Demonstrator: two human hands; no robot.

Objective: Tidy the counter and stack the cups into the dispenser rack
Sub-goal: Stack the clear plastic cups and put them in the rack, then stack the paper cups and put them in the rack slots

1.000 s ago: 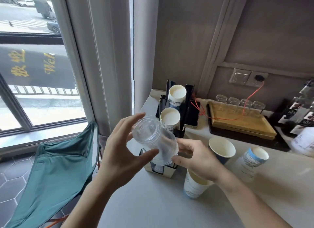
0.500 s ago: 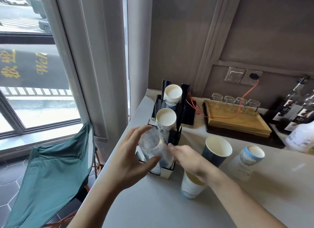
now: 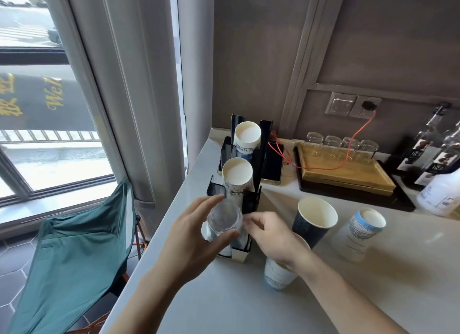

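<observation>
Clear plastic cups (image 3: 224, 220), held tilted with the base toward the camera, sit at the near slot of the black rack (image 3: 251, 199). Left hand (image 3: 199, 236) has its grip wrapped round them, thumb under, fingers over the top. Right hand (image 3: 271, 231) is just beside, fingertips at the cups' right edge; whether that grip pinches the rim or only steadies it, I cannot tell.

Rack stands at the left edge of the counter (image 3: 224, 296). Two white paper cup stacks already sit in it: one in the middle slot (image 3: 237, 175), one in the far slot (image 3: 248, 137).

Loose on the counter to the right: a dark blue cup (image 3: 315, 221), upright and open; a white cup with blue band (image 3: 361, 234), further right; a third paper cup (image 3: 278, 275), near, partly hidden under the right wrist.

Step in hand (my read): seating the clear cups into the near slot. Not seated yet.

Next move calls for:
- lining the cups up with the slot, then sliding them down
- right hand guiding, so the thin plastic doesn't buckle
- letting go, then collecting the three loose paper cups

Far right: a wooden tray (image 3: 348, 177) with glasses (image 3: 341, 147), bottles (image 3: 433, 154), a phone (image 3: 272, 163) behind the rack on a red cable (image 3: 358, 132).
</observation>
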